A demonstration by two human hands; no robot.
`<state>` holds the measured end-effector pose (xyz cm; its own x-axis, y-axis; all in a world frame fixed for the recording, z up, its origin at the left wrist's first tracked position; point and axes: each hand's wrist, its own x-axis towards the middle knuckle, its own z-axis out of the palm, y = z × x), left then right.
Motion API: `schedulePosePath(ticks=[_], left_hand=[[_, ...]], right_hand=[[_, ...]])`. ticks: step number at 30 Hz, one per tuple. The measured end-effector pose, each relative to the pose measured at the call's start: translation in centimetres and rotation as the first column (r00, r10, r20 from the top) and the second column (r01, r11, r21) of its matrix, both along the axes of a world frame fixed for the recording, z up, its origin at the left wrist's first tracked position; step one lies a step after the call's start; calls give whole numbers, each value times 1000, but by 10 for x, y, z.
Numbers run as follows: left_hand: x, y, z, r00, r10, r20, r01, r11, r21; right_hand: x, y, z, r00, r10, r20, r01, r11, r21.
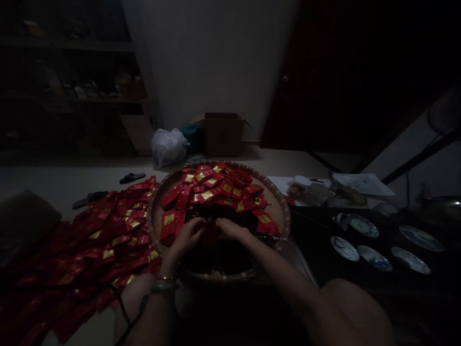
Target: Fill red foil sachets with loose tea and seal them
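Note:
A round woven basket tray [279, 207] holds several small red packets with gold labels [209, 194] at its far side and a dark loose mass near me. My left hand [187, 238] and my right hand [230, 228] meet over the tray's middle. Both pinch one red packet [212, 236] between their fingertips. The left wrist wears bangles [163, 284]. The scene is very dim.
A big heap of red packets [90, 245] spreads on the floor left of the tray. Several blue-and-white saucers [374, 257] lie on a dark surface at right. A cardboard box [224, 132], a white plastic bag [167, 146], slippers [131, 178] and shelves [72, 96] stand behind.

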<state>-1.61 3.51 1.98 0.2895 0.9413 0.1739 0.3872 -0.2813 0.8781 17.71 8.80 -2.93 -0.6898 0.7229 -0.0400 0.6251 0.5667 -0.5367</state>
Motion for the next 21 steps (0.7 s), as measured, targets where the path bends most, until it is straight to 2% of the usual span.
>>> schedulePosePath(ticks=[4,8,9,10,13,15,18,21], left_hand=[[-2,3,-7,999,39,-33,-32,982,184],[-1,6,-16,994,78,-75,-50,946,320],[-1,6,-18,993,79,-85,-45,939,341],[0,7,-20,993,80,-91,-42,934,356],[2,8,-24,993,80,-88,-42,927,372],[2,9,-25,993,85,-80,-48,922,384],[1,8,-23,991,104,-81,-63,912,405],[0,6,-18,991,114,-74,-75,913,401]], right_hand=[[10,4,12,986,-160,-55,160,987,-11],[20,15,52,938,-281,-201,288,958,2],[20,15,63,915,-276,-296,283,959,-18],[19,15,74,902,-223,-369,222,974,-45],[9,8,96,909,-43,-415,17,998,-68],[3,2,99,925,-17,-379,-4,999,-54],[-3,-2,94,927,-48,-373,37,999,-37],[0,-1,90,898,-142,-417,147,989,-19]])
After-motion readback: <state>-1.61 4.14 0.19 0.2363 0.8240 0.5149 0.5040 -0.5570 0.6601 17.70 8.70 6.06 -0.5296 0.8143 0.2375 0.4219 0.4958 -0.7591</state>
